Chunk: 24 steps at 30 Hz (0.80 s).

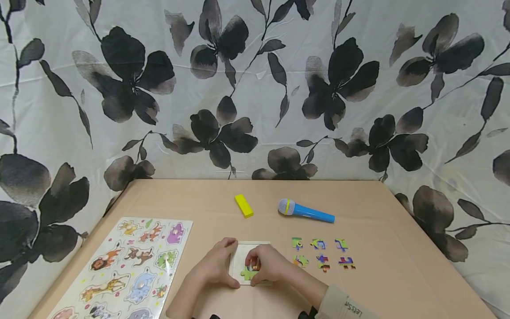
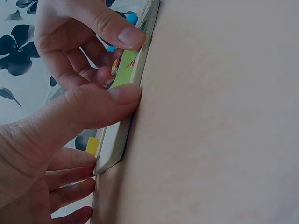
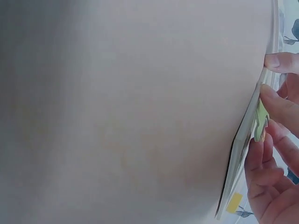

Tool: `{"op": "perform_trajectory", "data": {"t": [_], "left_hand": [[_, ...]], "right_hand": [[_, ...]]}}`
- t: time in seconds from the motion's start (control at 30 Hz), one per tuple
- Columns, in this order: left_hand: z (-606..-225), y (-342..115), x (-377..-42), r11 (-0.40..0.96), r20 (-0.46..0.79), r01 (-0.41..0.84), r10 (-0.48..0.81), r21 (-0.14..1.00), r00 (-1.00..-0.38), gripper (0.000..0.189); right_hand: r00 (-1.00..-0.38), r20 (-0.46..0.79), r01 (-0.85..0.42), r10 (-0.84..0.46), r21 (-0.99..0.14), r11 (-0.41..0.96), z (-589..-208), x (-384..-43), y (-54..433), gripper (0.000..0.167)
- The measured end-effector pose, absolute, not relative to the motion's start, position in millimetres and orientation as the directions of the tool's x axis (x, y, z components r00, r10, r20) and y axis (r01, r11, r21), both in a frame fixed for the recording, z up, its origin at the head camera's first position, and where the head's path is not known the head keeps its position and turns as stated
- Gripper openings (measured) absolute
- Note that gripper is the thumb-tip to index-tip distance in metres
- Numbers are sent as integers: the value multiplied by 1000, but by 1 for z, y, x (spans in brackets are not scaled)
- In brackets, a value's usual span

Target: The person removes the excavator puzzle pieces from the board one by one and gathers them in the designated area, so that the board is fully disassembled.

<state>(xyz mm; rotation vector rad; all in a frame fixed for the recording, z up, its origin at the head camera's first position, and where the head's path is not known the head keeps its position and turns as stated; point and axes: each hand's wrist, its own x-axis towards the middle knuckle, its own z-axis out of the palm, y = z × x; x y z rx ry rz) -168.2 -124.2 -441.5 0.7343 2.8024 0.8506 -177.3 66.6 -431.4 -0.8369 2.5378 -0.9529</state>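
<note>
A small white puzzle tray [image 1: 238,259] lies on the table in front of the person. Its left side is held by the left hand [image 1: 217,264], thumb at the near edge and fingers at the far left corner. Over the tray, the right hand [image 1: 272,265] pinches a green puzzle piece [image 1: 246,274] between thumb and fingers, close to the tray's near edge. In the right wrist view the green piece [image 3: 260,119] stands slightly tilted under the thumb. Right of the tray, several loose puzzle pieces [image 1: 318,244] lie in two rows.
A yellow block [image 1: 244,206] and a blue toy microphone [image 1: 307,211] lie farther back. On the left lies a large animal picture board [image 1: 135,241]. The brown table [image 1: 398,248] ends at a floral cloth [image 1: 279,97] behind.
</note>
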Motion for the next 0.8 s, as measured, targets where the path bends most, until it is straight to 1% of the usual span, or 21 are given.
{"op": "perform_trajectory", "data": {"t": [0.53, 0.8], "left_hand": [[-442, -125, -168, 719, 28, 415, 483, 557, -875, 102], [-442, -124, -169, 724, 28, 420, 486, 547, -874, 103]], "right_hand": [[-767, -77, -428, -636, -677, 598, -429, -178, 67, 27], [-776, -105, -383, -622, -704, 597, -427, -176, 75, 27]]}}
